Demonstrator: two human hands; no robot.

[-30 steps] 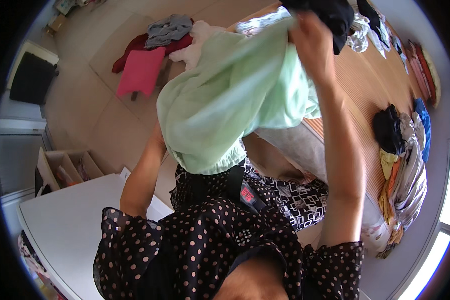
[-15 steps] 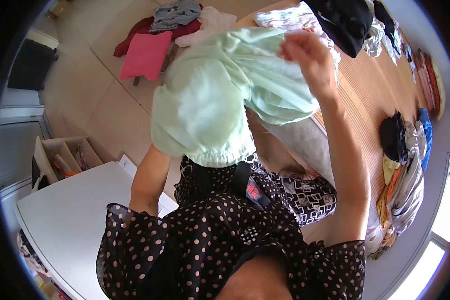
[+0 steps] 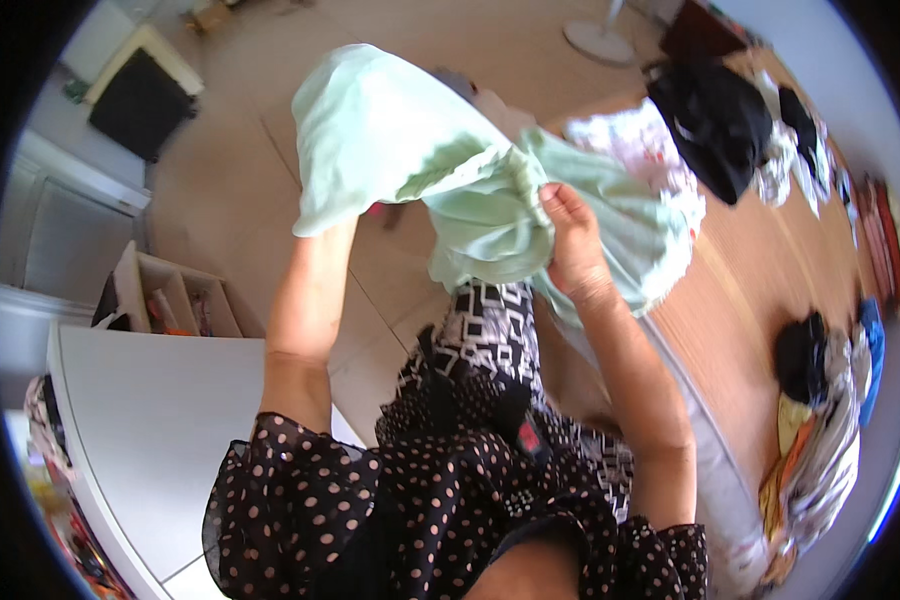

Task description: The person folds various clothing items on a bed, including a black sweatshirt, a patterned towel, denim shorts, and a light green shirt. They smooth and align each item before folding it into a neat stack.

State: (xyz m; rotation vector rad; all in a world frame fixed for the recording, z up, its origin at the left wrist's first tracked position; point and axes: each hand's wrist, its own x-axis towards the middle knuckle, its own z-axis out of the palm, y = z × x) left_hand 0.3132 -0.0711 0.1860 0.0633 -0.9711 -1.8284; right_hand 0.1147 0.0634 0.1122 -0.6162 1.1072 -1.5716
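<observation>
A thin mint-green garment (image 3: 360,125) with a gathered elastic band hangs between my arms, above my lap. My left forearm (image 3: 315,285) goes up into one part of it; the cloth covers that hand, so its fingers cannot be seen. My right hand (image 3: 575,235) is closed on the gathered band, thumb and fingers pinching the fabric. From there the rest of the garment spreads rightward, over the edge of the mat-covered bed (image 3: 740,310) and against a white floral cloth (image 3: 630,140).
Black clothing (image 3: 710,130) lies at the bed's far end, with a mixed clothes pile (image 3: 825,440) along its right side. To my left are a white tabletop (image 3: 180,430) and an open compartmented drawer (image 3: 185,290). A round white stand base (image 3: 598,45) sits on the far floor.
My left arm has lifted inside the garment, raising that part up and away. The right hand has come down and taken hold of the gathered band. The view has shifted.
</observation>
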